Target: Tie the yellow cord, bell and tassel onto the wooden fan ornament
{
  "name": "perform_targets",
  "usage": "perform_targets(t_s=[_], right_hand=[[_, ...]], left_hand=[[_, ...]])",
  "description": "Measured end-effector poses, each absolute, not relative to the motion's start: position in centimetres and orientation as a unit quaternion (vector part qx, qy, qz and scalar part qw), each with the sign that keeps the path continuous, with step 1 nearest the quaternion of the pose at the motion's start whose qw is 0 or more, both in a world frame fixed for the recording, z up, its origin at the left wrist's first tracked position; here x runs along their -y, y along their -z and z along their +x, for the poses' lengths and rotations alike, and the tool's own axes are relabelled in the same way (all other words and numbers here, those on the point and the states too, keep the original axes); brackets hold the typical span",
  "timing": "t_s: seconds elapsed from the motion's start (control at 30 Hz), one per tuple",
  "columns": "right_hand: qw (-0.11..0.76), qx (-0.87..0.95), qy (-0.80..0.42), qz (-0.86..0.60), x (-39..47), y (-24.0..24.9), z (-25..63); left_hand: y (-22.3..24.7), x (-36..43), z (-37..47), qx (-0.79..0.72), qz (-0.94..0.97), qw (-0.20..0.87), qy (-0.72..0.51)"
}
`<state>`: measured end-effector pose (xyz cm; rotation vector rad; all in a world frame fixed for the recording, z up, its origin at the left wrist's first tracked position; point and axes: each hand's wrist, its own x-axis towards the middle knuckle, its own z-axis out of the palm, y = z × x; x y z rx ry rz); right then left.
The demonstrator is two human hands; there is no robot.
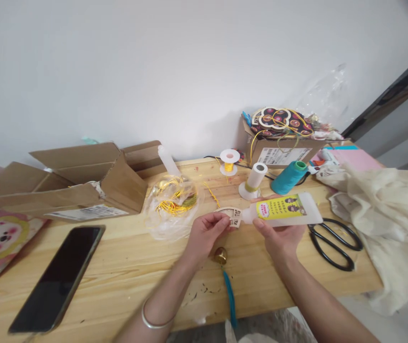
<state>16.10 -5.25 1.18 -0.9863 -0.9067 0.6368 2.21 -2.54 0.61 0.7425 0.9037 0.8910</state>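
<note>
Left hand [206, 233]: grip pinching a pale lattice piece [236, 220] between thumb and fingers, mid-worktop [125, 271], set back from the front edge. Right hand [283, 240]: grip wrapped around a squeeze bottle [280, 211], tipped on its side, nozzle at the piece's right side. Contact unclear; fingers and angle hide it.

Status: piece and bottle are lined up, so it reads as dispensing under way or about ready. Can't see any bead or drop on the lattice, so can't call it done.

Yellow cord [211, 194] runs to the piece's upper edge; can't tell if joined. Gold bell-like bead [220, 256] with teal tassel [229, 295] lies toward the front edge, apart from the piece, not attached to it. Scissors [334, 243] sit near the right edge, in neither hand.
</note>
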Motion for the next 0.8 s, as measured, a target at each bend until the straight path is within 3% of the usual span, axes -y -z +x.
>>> perform_targets(t_s=[0.8], right_hand=[[0.746, 0.384, -0.306, -0.449, 5.32, -1.92, 15.74]], left_hand=[[-0.54, 2.58, 2.37, -0.38, 0.347, 0.75, -0.416]])
